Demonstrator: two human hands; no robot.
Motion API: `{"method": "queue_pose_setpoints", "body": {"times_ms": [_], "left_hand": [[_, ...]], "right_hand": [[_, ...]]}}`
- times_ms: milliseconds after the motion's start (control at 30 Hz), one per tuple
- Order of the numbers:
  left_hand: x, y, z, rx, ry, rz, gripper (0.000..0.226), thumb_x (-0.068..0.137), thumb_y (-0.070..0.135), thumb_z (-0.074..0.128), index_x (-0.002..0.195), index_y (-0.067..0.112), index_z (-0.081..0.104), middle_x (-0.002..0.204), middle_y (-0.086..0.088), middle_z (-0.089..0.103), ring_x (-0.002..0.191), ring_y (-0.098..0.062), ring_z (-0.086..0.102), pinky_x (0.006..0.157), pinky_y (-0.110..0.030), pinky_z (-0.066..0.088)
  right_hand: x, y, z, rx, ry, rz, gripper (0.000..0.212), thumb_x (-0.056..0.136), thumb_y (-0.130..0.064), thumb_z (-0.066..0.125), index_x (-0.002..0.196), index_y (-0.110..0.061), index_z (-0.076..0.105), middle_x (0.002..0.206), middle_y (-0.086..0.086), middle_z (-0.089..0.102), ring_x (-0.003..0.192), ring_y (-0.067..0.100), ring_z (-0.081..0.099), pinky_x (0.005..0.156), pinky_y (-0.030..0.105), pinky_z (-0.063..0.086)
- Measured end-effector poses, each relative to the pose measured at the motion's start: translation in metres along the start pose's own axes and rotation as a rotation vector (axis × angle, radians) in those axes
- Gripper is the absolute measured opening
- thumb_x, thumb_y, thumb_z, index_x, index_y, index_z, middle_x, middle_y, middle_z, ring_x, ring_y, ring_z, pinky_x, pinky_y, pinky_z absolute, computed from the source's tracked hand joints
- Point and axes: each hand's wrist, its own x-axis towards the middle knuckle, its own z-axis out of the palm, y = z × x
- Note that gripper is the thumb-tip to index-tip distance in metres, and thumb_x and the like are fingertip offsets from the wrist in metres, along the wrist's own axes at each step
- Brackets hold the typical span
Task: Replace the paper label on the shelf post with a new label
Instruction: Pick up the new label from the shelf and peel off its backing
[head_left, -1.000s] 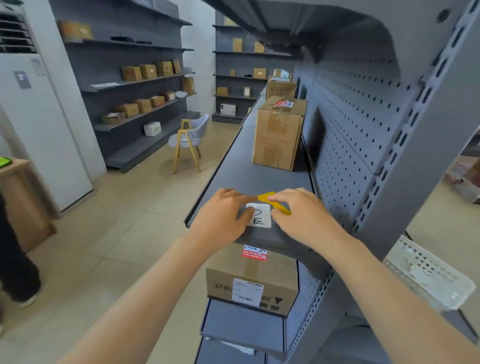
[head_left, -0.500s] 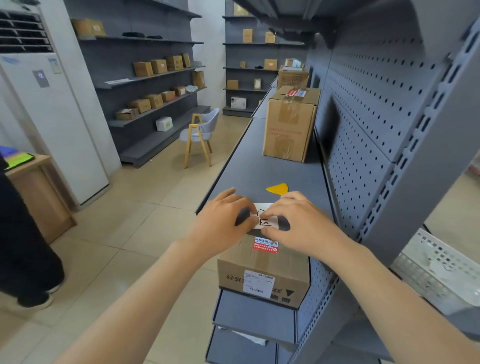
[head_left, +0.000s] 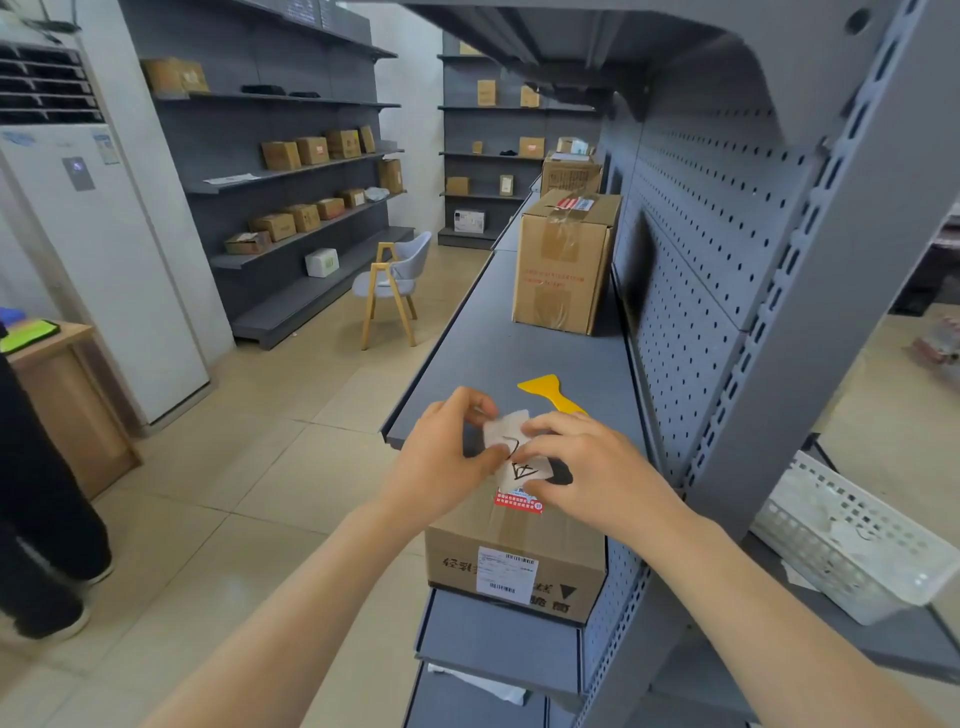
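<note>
Both hands meet over the near end of the grey shelf (head_left: 493, 353). The left hand (head_left: 441, 462) pinches the left edge of a white paper label (head_left: 511, 447) between thumb and fingers, and the right hand (head_left: 587, 467) is closed on its right side, so the label sits between them, marked with dark strokes. A yellow scraper (head_left: 550, 392) lies on the shelf just beyond, with a cardboard box (head_left: 563, 270) farther back
</note>
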Motion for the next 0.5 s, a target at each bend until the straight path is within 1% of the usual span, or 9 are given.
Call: {"method": "queue_pose_setpoints", "body": {"times_ms": [67, 100, 167, 200, 233, 300, 367, 433, 500], "left_hand": [[-0.001, 0.007, 0.001, -0.157, 0.077, -0.033, 0.030, 0.091, 0.018, 0.072, 0.110, 0.032, 0.053, 0.092, 0.009, 0.075, 0.086, -0.010, 0.067, 0.075, -0.024, 0.051], [0.000, 0.011, -0.001, -0.239, 0.115, -0.053, 0.031, 0.092, 0.016, 0.072, 0.110, 0.031, 0.054, 0.087, 0.007, 0.076, 0.085, -0.010, 0.071, 0.075, -0.028, 0.056], [0.001, 0.023, -0.008, -0.440, 0.176, -0.099, 0.033, 0.092, 0.011, 0.072, 0.114, 0.028, 0.054, 0.088, 0.002, 0.075, 0.085, -0.009, 0.076, 0.074, -0.031, 0.062], [0.003, 0.031, -0.014, -0.544, 0.196, -0.116, 0.034, 0.093, 0.009, 0.071, 0.117, 0.026, 0.054, 0.089, 0.000, 0.073, 0.083, -0.007, 0.077, 0.070, -0.028, 0.063], [0.004, 0.040, -0.020, -0.631, 0.215, -0.123, 0.035, 0.093, 0.008, 0.070, 0.120, 0.023, 0.054, 0.090, -0.001, 0.072, 0.084, -0.007, 0.078, 0.067, -0.026, 0.063], [0.005, 0.058, -0.033, -0.723, 0.246, -0.109, 0.035, 0.094, 0.007, 0.068, 0.123, 0.020, 0.053, 0.090, -0.004, 0.074, 0.088, -0.011, 0.078, 0.065, -0.023, 0.062], [0.005, 0.075, -0.043, -0.750, 0.274, -0.080, 0.036, 0.094, 0.007, 0.068, 0.125, 0.018, 0.054, 0.094, -0.008, 0.077, 0.091, -0.013, 0.078, 0.065, -0.023, 0.062], [0.005, 0.089, -0.052, -0.781, 0.302, -0.047, 0.036, 0.094, 0.006, 0.068, 0.125, 0.017, 0.055, 0.100, -0.014, 0.077, 0.092, -0.016, 0.078, 0.065, -0.022, 0.061], [0.005, 0.101, -0.058, -0.801, 0.321, -0.025, 0.033, 0.094, 0.006, 0.068, 0.122, 0.018, 0.056, 0.104, -0.015, 0.077, 0.091, -0.017, 0.078, 0.063, -0.021, 0.060]], "right_hand": [[-0.003, 0.001, 0.001, 0.043, 0.036, -0.009, 0.034, 0.087, -0.026, 0.076, 0.121, -0.031, 0.074, 0.141, -0.010, 0.057, 0.125, 0.012, 0.055, 0.096, 0.036, 0.053], [-0.005, 0.001, 0.000, 0.099, 0.073, 0.000, 0.039, 0.086, -0.027, 0.078, 0.125, -0.030, 0.071, 0.142, -0.011, 0.054, 0.122, 0.010, 0.056, 0.096, 0.032, 0.053], [-0.007, -0.004, -0.010, 0.301, 0.209, 0.069, 0.049, 0.086, -0.030, 0.079, 0.132, -0.030, 0.063, 0.135, -0.016, 0.053, 0.112, 0.003, 0.059, 0.092, 0.019, 0.051], [-0.008, -0.008, -0.019, 0.421, 0.283, 0.128, 0.048, 0.087, -0.031, 0.079, 0.132, -0.031, 0.061, 0.128, -0.018, 0.057, 0.104, 0.002, 0.062, 0.086, 0.017, 0.053], [-0.008, -0.012, -0.031, 0.553, 0.330, 0.199, 0.044, 0.088, -0.032, 0.077, 0.130, -0.032, 0.062, 0.121, -0.018, 0.062, 0.097, 0.004, 0.067, 0.080, 0.019, 0.057], [-0.006, -0.019, -0.054, 0.800, 0.329, 0.325, 0.024, 0.091, -0.031, 0.074, 0.116, -0.030, 0.072, 0.101, -0.014, 0.075, 0.080, 0.008, 0.073, 0.070, 0.023, 0.060], [-0.006, -0.026, -0.070, 0.907, 0.293, 0.343, 0.008, 0.093, -0.029, 0.072, 0.096, -0.030, 0.079, 0.079, -0.010, 0.078, 0.065, 0.005, 0.070, 0.060, 0.016, 0.055], [-0.006, -0.033, -0.080, 0.961, 0.290, 0.301, 0.015, 0.093, -0.025, 0.071, 0.082, -0.026, 0.082, 0.071, -0.009, 0.078, 0.060, 0.006, 0.067, 0.060, 0.018, 0.053], [-0.006, -0.037, -0.088, 1.016, 0.304, 0.272, 0.020, 0.093, -0.020, 0.071, 0.077, -0.021, 0.082, 0.071, -0.005, 0.078, 0.061, 0.009, 0.067, 0.064, 0.024, 0.055]]}}
